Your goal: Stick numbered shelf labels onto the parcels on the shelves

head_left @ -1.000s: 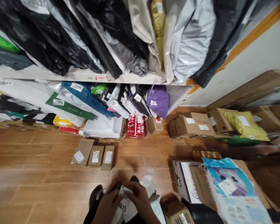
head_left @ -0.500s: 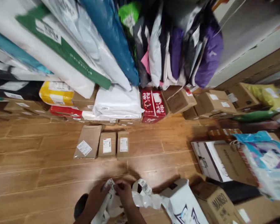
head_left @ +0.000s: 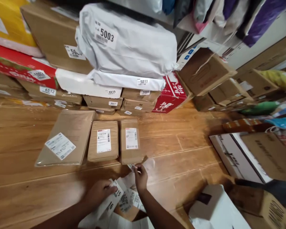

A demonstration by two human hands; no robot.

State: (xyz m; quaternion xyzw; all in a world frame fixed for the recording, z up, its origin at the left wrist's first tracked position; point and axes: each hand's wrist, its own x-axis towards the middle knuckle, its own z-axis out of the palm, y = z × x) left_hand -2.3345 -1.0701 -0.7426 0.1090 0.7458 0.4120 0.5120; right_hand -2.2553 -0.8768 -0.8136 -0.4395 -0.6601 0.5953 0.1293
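My left hand (head_left: 100, 192) is closed on a strip of printed number labels (head_left: 118, 190); more of the strip hangs in loops below it. Pinched in my right hand (head_left: 140, 178) is a small sticker (head_left: 131, 167), its print too small to read. That hand is at the near edge of a narrow cardboard box (head_left: 130, 156) on the floor. Left of this box lie a second cardboard box (head_left: 102, 156) and a flat brown parcel (head_left: 73, 124) in clear wrap. All three carry white shipping labels.
Beyond the boxes stands a row of stacked parcels, with a white bag (head_left: 133, 47) marked 5003 above a red box (head_left: 173, 92). At right lie a white parcel (head_left: 216, 210), a white carton (head_left: 235, 156) and a brown box (head_left: 274, 206) on the wooden floor (head_left: 176, 171).
The view has come lower and closer to the three floor boxes. My hands have moved apart; the right one has reached forward to the narrow box with a sticker.
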